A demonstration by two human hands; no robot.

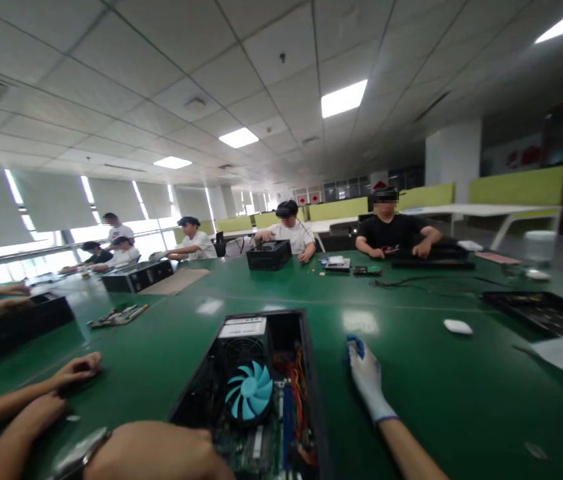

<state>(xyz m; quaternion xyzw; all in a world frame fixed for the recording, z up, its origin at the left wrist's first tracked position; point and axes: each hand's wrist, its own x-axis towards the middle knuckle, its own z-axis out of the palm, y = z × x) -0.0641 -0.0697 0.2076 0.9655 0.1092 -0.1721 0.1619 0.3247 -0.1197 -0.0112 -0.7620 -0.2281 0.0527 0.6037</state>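
Note:
In front of me an open black computer case point(315, 400) lies on the green table. Inside it are a cooling fan point(250, 388) with light blue blades, a power supply point(242, 327) with a white label, a circuit board and red and yellow wires. My left hand point(161, 450), bare with a wristwatch, is over the case's near left side; its fingers are hidden. My right hand point(367, 377), in a white glove with blue on the fingers, rests on the table right of the case, apart from it. Its fingers are curled, and anything inside them is hidden.
A co-worker's hands point(78, 368) lie on the table at left. Beyond are a circuit board point(118, 315) and another black case point(268, 257). To the right lie a white mouse-like object point(458, 327), a black panel point(546, 313) and cables point(411, 283). People sit opposite.

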